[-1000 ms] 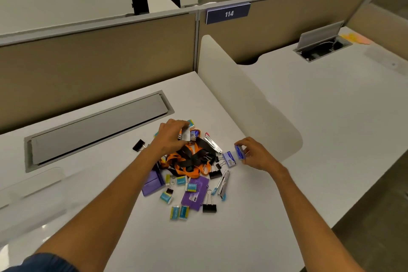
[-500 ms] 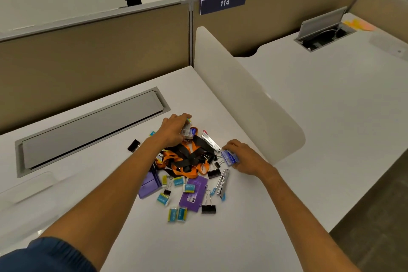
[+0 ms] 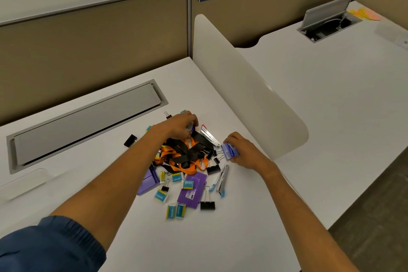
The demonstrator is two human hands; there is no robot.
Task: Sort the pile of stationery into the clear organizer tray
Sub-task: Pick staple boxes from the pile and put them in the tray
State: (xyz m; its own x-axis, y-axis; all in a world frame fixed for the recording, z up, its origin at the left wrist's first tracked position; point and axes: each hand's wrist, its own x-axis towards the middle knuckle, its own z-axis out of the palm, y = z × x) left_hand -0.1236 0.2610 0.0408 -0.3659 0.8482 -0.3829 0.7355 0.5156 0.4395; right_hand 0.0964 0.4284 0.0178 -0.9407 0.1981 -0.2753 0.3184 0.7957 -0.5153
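Note:
A pile of stationery (image 3: 187,161) lies mid-desk: orange and black lanyards (image 3: 185,152), purple cases (image 3: 192,190), small blue-and-yellow eraser packs (image 3: 161,195), black binder clips (image 3: 207,204) and two silver staplers (image 3: 209,137). My left hand (image 3: 181,126) rests on the far side of the pile, fingers closed on a small clear and purple item. My right hand (image 3: 242,152) sits at the pile's right edge, gripping a small blue box (image 3: 229,151). The clear organizer tray (image 3: 24,181) shows faintly at the left desk edge.
A white curved divider panel (image 3: 249,86) stands just right of the pile. A grey cable-tray lid (image 3: 86,121) is set into the desk behind it. A lone black binder clip (image 3: 130,140) lies left of the pile. Beige partition walls close the back.
My right hand slid in toward the pile's right edge and now holds the blue box. My left hand stayed on the far side of the pile with its small item.

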